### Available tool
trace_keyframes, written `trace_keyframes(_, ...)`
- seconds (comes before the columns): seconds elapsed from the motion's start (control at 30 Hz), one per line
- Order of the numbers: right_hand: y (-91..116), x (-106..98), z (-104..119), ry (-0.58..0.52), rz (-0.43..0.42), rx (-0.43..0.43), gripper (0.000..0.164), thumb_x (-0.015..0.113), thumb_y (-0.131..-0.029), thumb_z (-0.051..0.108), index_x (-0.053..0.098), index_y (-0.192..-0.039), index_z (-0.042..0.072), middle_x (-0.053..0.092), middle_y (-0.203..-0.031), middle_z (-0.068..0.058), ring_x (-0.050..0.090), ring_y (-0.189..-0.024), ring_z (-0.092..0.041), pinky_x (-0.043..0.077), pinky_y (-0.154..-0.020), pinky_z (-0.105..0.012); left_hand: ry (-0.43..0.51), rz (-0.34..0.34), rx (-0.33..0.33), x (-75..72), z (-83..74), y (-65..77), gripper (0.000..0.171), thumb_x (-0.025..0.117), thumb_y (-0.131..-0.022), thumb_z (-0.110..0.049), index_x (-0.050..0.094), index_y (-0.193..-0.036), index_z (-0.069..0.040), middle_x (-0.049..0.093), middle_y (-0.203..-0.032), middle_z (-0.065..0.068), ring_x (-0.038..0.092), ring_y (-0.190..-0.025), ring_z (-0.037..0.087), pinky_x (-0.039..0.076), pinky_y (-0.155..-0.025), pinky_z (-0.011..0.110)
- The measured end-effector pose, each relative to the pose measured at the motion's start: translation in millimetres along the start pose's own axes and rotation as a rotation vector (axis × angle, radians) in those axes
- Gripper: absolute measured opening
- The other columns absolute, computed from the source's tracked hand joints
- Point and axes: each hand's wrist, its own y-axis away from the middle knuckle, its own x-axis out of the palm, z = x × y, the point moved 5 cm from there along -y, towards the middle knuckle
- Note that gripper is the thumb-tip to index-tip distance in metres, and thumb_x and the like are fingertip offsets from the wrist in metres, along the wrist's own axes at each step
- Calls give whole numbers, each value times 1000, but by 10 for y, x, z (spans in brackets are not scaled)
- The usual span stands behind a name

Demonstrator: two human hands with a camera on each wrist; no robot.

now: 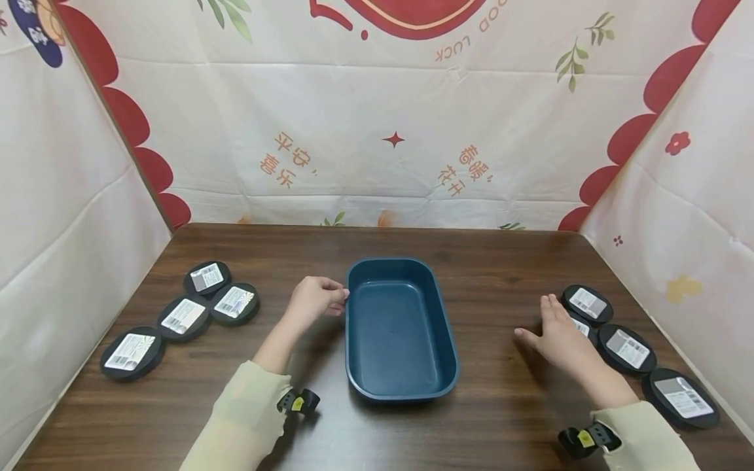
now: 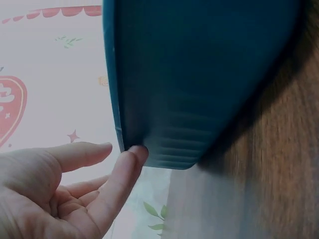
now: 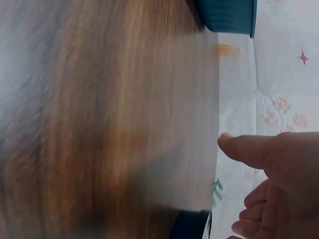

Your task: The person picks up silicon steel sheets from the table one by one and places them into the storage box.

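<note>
A deep blue rectangular plastic tray (image 1: 389,392) with rounded corners stands in the middle of the wooden table, nothing inside it. My left hand (image 1: 315,302) is at its left rim; in the left wrist view a fingertip (image 2: 139,153) touches the tray's outer wall (image 2: 169,99) under the rim, the thumb slightly apart. On the right, my right hand (image 1: 559,340) is held out with fingers extended and thumb spread, beside a group of round black flat discs (image 1: 627,348) with white barcode labels. It partly hides one labelled disc (image 1: 581,325). Nothing is seen in its grasp.
Several similar black discs (image 1: 184,318) lie on the table's left side, close together. White printed cloth (image 1: 377,104) hangs behind the table (image 1: 495,405) and along both sides. Each wrist carries a small black camera (image 1: 299,401).
</note>
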Motion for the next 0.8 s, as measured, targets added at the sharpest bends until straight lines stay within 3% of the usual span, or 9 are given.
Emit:
trace_keyframes(0.2,82,-37,-190,24,-58,67,88,58,-90,34,12,-131,-28,11,-134,-49,17,-125,-59,21,-99,-67,-65,-11,-2,0,-25,60,28,66,-87,-13,64,-106,7,67,-88,15,68,-72,20,57,-72,35)
trace_keyframes(0.37,148,-52,-303,79,-137,99,80,60,-87,27,21,-123,-33,21,-125,-53,26,-116,-63,25,-97,-67,-97,2,-11,16,-5,90,22,66,-87,-13,67,-98,5,67,-83,13,67,-69,19,57,-70,34)
trace_keyframes(0.6,200,-37,-372,137,-226,92,75,64,-85,22,28,-113,-37,30,-114,-55,33,-109,-62,31,-93,-66,-95,13,-20,34,22,90,20,66,-87,-13,67,-95,6,66,-78,12,66,-65,17,57,-66,32)
trace_keyframes(0.8,240,-23,-423,110,-278,117,73,66,-83,21,30,-111,-36,33,-111,-54,34,-104,-62,32,-88,-67,-78,15,-28,42,27,84,19,66,-86,-12,68,-93,6,66,-76,12,66,-64,16,57,-66,32)
